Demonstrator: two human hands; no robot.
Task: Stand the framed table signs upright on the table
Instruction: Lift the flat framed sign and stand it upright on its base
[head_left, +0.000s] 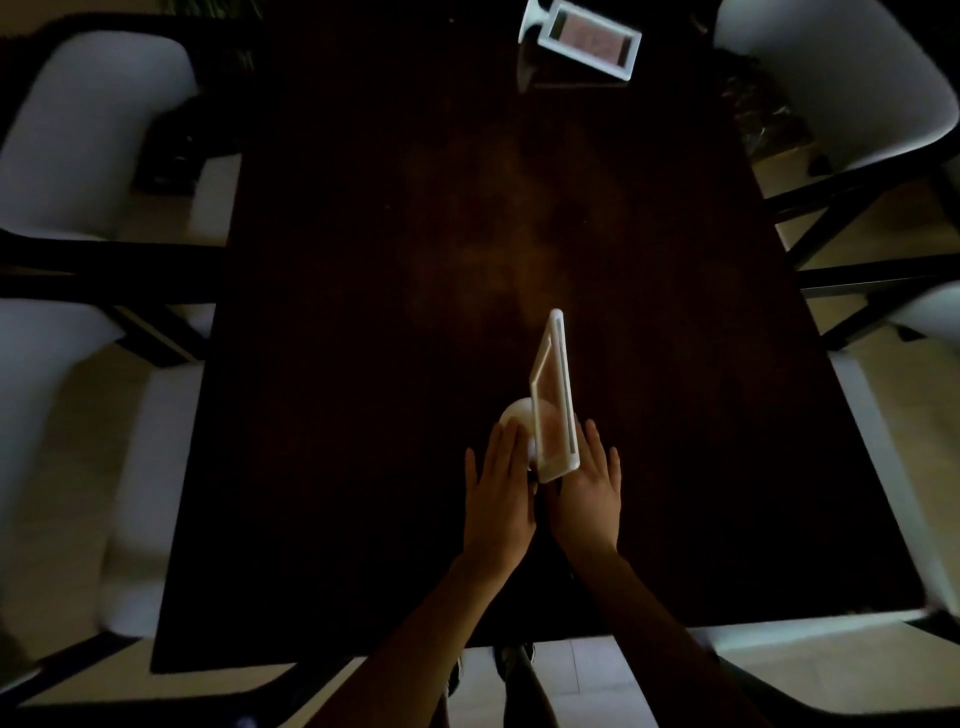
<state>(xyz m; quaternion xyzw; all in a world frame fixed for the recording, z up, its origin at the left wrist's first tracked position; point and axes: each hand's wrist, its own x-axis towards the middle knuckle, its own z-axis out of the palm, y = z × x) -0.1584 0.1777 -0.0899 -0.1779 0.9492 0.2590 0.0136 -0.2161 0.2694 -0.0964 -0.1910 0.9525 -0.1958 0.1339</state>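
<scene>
- The near sign (555, 400), a white frame on a round base, is in the near middle of the dark table (363, 364). From my view I see it almost edge-on, so I judge it upright or close to it; whether the base sits flat I cannot tell.
- My left hand (498, 493) lies open, fingers straight, resting against the round base on the sign's left side. It is not gripping anything.
- My right hand (592, 499) is also open and flat, just beside the frame's near right corner, perhaps touching it; nothing is grasped.
- To do this step well, I would let go gently, both palms drawing apart together, and watch for wobble before moving off.
- The far sign (582, 41) sits at the table's far edge, right of centre, its face tilted towards me with the foot pointing left. I judge it is lying down and needs standing next.
- White chairs (93, 135) flank the table on both sides.
</scene>
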